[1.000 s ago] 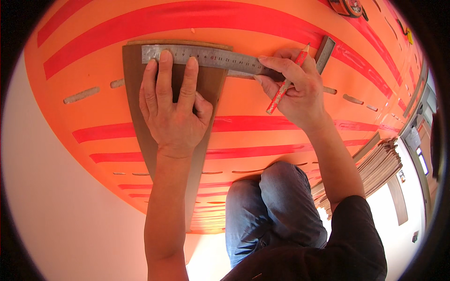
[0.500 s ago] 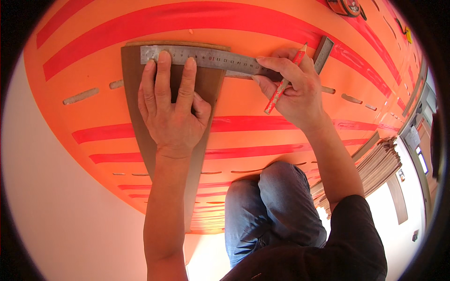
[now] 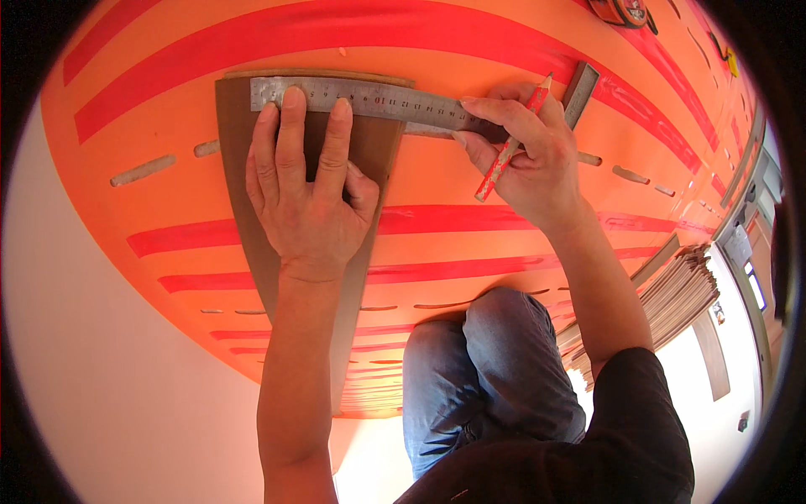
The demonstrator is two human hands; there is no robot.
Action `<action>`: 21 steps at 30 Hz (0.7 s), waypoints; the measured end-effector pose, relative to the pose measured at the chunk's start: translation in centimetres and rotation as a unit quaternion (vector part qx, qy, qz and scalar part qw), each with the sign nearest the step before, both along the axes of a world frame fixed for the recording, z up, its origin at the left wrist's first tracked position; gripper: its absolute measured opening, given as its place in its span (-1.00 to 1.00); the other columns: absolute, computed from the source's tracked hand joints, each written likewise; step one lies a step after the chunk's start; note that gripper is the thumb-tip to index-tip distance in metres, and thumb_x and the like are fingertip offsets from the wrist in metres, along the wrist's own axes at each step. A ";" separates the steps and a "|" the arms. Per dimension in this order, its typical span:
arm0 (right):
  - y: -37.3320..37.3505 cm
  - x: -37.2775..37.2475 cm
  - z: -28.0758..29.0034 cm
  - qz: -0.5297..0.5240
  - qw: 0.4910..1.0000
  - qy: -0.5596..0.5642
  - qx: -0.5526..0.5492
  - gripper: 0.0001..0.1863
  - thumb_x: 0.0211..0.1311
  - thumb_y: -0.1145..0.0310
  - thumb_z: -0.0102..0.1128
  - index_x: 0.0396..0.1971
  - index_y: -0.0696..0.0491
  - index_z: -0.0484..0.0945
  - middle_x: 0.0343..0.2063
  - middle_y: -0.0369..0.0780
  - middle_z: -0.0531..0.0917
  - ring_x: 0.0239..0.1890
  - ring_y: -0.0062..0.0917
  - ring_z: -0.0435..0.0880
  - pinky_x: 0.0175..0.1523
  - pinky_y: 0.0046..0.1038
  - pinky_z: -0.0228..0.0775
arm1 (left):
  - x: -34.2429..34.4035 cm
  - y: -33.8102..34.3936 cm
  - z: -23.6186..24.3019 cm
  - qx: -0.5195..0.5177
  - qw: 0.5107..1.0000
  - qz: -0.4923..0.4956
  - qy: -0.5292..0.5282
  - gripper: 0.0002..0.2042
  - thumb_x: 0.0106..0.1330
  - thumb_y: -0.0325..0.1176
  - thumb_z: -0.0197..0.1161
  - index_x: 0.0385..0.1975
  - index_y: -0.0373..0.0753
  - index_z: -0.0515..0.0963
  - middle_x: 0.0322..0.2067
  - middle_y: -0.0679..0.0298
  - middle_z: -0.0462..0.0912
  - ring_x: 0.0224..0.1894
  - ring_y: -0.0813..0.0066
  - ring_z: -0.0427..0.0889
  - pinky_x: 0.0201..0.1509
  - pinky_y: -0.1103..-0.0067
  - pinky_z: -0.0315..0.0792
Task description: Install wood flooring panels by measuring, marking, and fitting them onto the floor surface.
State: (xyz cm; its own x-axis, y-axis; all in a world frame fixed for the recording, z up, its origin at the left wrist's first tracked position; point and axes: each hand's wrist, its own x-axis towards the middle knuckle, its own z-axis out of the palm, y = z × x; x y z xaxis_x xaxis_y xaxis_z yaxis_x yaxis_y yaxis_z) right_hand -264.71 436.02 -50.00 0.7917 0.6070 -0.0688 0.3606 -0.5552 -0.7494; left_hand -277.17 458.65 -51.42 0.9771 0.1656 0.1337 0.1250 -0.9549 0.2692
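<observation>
A brown wooden board [image 3: 232, 160] lies lengthwise in front of me, its far end squared off. Across that end runs the graduated steel blade of a metal square [image 3: 390, 101], reaching past the board's right edge. My left hand [image 3: 309, 202] is spread over the board, its fingertips pressing on the blade. My right hand [image 3: 541, 164] pinches the blade's right part between thumb and forefinger. Tucked through the same hand is a red pencil [image 3: 495, 174], point upward. Beyond it shows a thick grey bar, apparently the square's handle [image 3: 580, 94]; the joint is hidden by my hand.
Orange sheeting [image 3: 470, 181] with red stripes and slots covers the floor. A tape measure [image 3: 620, 12] lies at the far right. Stacked brown planks [image 3: 680, 286] stand to the right, beside my bent knees [image 3: 512, 353]. A pale wall [image 3: 92, 336] rises on the left.
The square's blade now sits tilted slightly more face-up, its markings plainer. Both hands keep almost the same places and grips.
</observation>
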 end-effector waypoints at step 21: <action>0.8 0.0 1.2 0.012 1.000 0.002 -0.014 -0.54 0.03 0.66 0.51 -0.01 0.11 0.64 -0.13 -0.08 0.61 -0.12 -0.32 0.67 -0.04 -0.37 0.58 | 0.2 0.2 1.2 -0.027 0.999 0.038 0.017 -0.39 0.11 -0.33 0.22 0.29 0.11 0.57 0.42 0.22 0.41 0.42 0.18 0.41 0.41 0.22 0.34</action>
State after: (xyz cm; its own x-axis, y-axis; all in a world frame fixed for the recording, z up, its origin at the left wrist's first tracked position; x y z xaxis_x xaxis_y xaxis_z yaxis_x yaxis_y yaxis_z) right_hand -264.69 436.81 -48.78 0.7769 0.6234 -0.0884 0.3710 -0.5667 -0.7357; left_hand -276.94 458.83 -50.19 0.9650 0.2465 0.0893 0.2073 -0.9261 0.3152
